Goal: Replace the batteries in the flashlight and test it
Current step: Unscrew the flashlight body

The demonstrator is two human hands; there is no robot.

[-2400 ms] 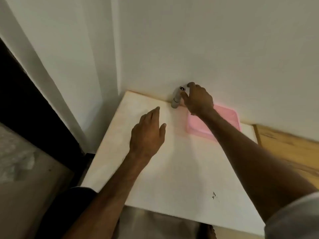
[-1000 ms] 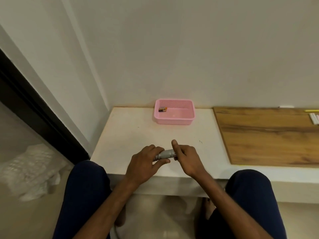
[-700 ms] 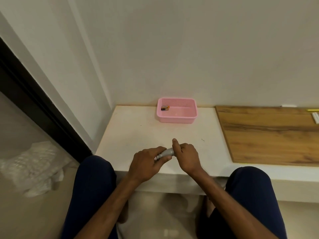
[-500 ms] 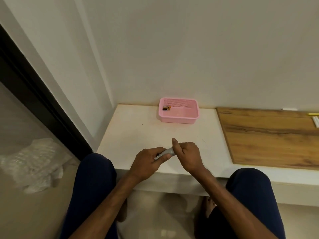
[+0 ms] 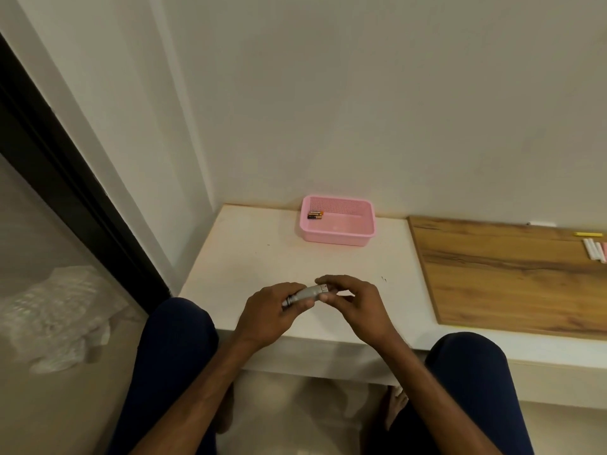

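A small silver flashlight lies slanted between both hands, just above the front edge of the white table. My left hand grips its lower left end. My right hand holds the upper right end with fingertips and thumb. A pink basket stands at the back of the table near the wall, with batteries lying in its back left corner.
A wooden board covers the table to the right, with white and pink sticks and a yellow one at its far right. Crumpled white plastic lies on the floor at left. My knees flank the table's front edge.
I took the flashlight from the back of the table by the basket and brought it to the front edge. Both hands now hold it, and my right fingers have shifted on its end.
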